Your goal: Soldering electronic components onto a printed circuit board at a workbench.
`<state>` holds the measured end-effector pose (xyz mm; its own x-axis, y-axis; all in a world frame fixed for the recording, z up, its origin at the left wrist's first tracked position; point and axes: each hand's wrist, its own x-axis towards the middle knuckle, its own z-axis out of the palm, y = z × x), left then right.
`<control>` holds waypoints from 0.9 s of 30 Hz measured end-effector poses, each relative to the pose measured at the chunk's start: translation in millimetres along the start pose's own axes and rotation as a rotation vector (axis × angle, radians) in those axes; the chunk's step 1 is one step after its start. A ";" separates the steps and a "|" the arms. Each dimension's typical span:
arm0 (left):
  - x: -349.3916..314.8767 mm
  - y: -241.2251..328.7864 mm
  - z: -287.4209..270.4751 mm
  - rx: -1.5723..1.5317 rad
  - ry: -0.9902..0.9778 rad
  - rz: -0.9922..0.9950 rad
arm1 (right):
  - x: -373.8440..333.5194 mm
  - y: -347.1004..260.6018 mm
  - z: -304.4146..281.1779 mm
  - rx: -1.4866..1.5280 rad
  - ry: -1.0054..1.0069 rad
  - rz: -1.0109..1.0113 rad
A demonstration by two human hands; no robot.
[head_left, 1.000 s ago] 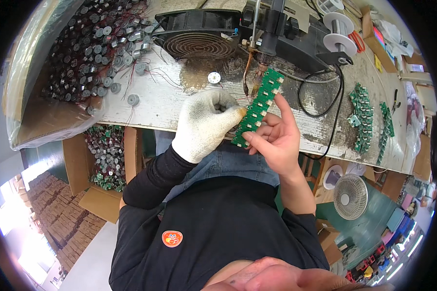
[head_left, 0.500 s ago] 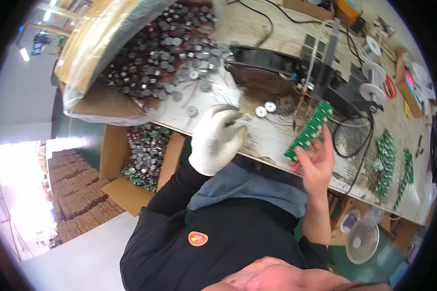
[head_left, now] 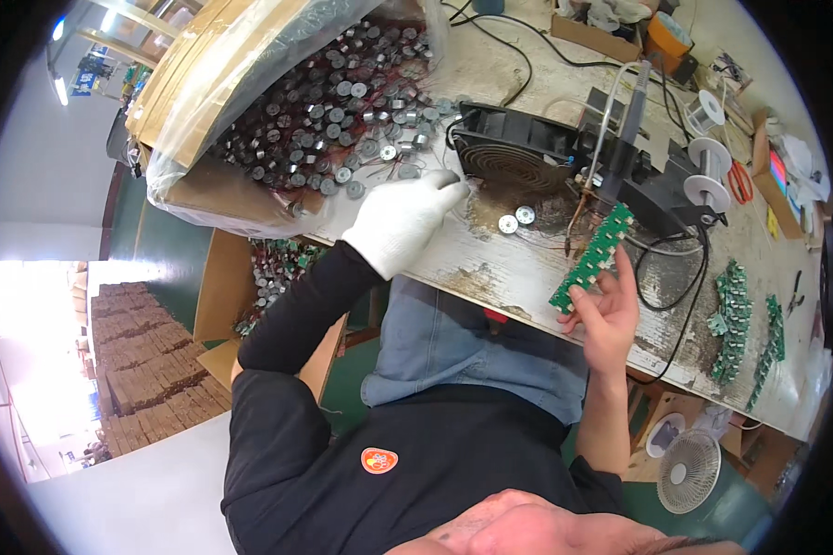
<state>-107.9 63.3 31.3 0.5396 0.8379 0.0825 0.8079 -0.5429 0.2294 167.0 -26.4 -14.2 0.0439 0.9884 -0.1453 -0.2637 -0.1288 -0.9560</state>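
My right hand (head_left: 609,314), bare, grips the lower end of a long green circuit board (head_left: 594,257) between thumb and fingers, holding it tilted above the table's front part. Small pale components line the board. My left hand (head_left: 400,222), in a white glove, is over the table edge with its fingers bent and drawn together; anything between the fingertips is hidden. Two small round metal parts (head_left: 508,224) with thin wires lie between my hands. Just beyond the board, a soldering iron (head_left: 631,116) is held in a stand, its tip pointing down toward the table.
A plastic-lined carton (head_left: 180,190) spills many round wired parts (head_left: 342,120) onto the table. A black fan (head_left: 514,153) stands behind the two loose parts. Solder spools (head_left: 708,176) and stacked green boards (head_left: 733,319) are at right. Another carton (head_left: 217,287) sits below the table edge.
My left hand has moved slightly up and left, its fingers closing together from a more spread pose. The right hand still holds the circuit board, nearly in place.
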 end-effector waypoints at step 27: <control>-5.2 95.8 50.5 -0.964 0.064 -0.191 | -8.9 -1.8 1.8 0.071 -0.072 0.055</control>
<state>-21.3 4.0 3.9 0.3834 0.9236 0.0077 0.3257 -0.1430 0.9346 165.4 -34.8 -10.7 -0.0415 0.9836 -0.1758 -0.3320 -0.1795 -0.9260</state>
